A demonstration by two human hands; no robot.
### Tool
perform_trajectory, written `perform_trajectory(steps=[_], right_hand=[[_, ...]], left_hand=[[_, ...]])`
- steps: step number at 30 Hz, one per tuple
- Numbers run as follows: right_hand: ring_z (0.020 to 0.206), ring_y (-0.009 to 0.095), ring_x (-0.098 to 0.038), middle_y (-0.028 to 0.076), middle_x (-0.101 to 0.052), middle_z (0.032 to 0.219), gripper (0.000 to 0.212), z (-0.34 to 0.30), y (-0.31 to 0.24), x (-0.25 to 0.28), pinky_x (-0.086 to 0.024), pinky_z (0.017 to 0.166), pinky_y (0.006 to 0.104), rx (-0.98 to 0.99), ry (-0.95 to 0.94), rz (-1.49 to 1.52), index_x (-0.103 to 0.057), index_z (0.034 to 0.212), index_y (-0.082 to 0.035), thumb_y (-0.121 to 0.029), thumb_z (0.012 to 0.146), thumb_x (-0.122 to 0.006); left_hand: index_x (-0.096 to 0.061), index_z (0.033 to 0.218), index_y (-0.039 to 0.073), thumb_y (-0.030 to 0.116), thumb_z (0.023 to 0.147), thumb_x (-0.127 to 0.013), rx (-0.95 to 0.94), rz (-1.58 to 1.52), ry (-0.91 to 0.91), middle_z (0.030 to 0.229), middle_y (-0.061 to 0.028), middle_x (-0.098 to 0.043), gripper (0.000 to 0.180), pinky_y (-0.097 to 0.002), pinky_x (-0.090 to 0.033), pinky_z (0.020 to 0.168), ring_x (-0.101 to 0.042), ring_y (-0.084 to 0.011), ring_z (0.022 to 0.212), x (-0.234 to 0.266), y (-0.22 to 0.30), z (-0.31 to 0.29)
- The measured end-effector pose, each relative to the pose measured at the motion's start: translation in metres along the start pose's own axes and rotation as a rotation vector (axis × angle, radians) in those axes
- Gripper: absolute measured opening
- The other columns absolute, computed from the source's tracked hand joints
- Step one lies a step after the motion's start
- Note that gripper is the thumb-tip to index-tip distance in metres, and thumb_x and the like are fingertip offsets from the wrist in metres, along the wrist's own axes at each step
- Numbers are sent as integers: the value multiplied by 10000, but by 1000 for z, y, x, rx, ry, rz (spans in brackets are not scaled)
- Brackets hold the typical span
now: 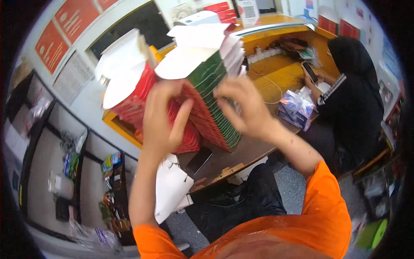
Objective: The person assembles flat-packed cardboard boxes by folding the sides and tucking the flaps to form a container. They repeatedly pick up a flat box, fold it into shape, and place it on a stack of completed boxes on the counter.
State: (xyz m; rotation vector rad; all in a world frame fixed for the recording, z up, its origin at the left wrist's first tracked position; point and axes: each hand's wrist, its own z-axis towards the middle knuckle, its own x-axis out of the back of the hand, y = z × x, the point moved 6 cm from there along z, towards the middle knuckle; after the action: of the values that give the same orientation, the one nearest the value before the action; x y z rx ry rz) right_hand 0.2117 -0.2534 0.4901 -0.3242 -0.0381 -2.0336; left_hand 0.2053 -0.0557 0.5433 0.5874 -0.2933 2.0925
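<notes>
Two tall stacks of nested paper cartons stand side by side on the dark desk. The left stack is red [142, 90] with white flaps on top. Its neighbour, a red-and-green stack [210, 97], also shows white flaps at its top. In front of the red faces is my left hand [164, 114], thumb and fingers apart, with nothing seen in it. My right hand [246, 105] is at the green stack's right edge, its fingers bent and its thumb spread; whether the fingertips touch the cartons I cannot tell. Both hands are a little blurred.
White folded cartons [172, 187] lie at the desk's near left edge, beside a dark phone [199, 160]. A person in black [351, 99] sits at the right holding a phone [309, 71]. A plastic-wrapped purple pack [296, 107] lies near them. Black shelves [84, 142] stand at the left.
</notes>
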Motion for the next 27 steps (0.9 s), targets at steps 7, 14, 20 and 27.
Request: perform_trajectory(steps=[7, 14, 20, 27], right_hand=[[1091, 386, -604, 200, -616, 1147, 290, -326, -21, -42, -492, 945, 448, -747, -418, 116, -633, 1156, -21, -123, 887, -673], [1397, 426, -421, 215, -552, 1398, 384, -499, -39, -43, -316, 1169, 547, -967, -1020, -214, -717, 1211, -84, -268, 876, -697], [994, 282, -715, 191, -705, 1091, 241, -461, 30, -37, -565, 894, 401, -1241, -691, 192, -716, 1105, -5, -76, 876, -696], [936, 162, -724, 84, -762, 1022, 172, -415, -19, -48, -580, 839, 323, -1323, -617, 595, -708, 1073, -12, -144, 964, -691]], left_hand=[[-487, 1400, -95, 415, 749, -887, 815, 173, -909, 1464, -327, -464, 919, -470, -396, 1142, -470, -446, 1356, 22, -65, -364], [-733, 1129, -3, 379, 598, -985, 972, 77, -908, 1257, -227, -641, 701, -429, -470, 1065, -592, -383, 1190, 36, -86, -431], [-728, 982, -34, 258, 938, -679, 1111, 43, -881, 815, -243, -682, 300, -434, -529, 754, -697, -325, 788, 69, -124, -410], [-712, 933, -60, 138, 967, -691, 829, 750, 187, 843, -176, -726, 202, -349, -534, 693, -682, -235, 737, 193, -43, -293]])
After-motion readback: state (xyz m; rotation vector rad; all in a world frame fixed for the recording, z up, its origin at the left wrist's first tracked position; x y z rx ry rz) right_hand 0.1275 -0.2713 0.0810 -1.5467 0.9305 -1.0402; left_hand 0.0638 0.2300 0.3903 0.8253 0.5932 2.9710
